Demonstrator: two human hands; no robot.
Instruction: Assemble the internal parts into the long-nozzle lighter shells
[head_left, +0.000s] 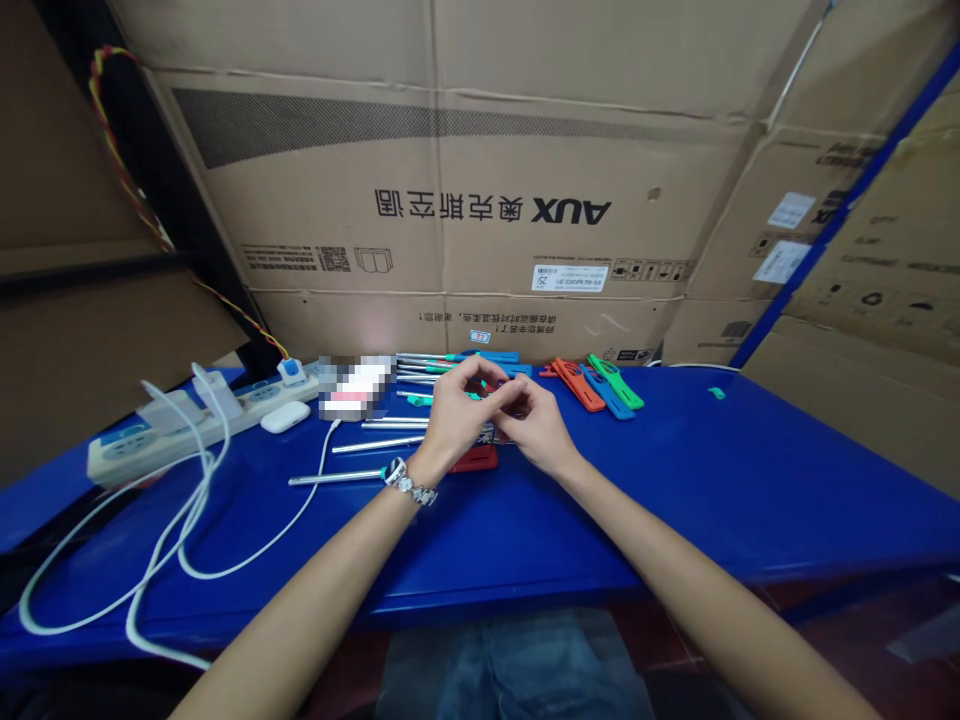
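Note:
My left hand [455, 415] and my right hand [539, 425] meet above the blue table, fingers pinched together at the tips. Between them is something small that the fingers hide; I cannot make out what it is. A bracelet [409, 483] is around my left wrist. Under and beside the left hand lie several thin metal tubes [379, 443], some joined to green or blue plastic parts. A red plastic piece [478, 459] lies just below the hands. To the right of them rest orange handle pieces [578, 384], a green one [616, 381] and a blue one [609, 394].
A white power strip [120, 458] with plugs and white cables [196, 500] takes up the table's left side. Near it are a white rounded case [286, 416] and a blurred-out phone-like object [358, 388]. A large cardboard sheet [487, 150] stands behind. A small green piece [717, 393] lies right.

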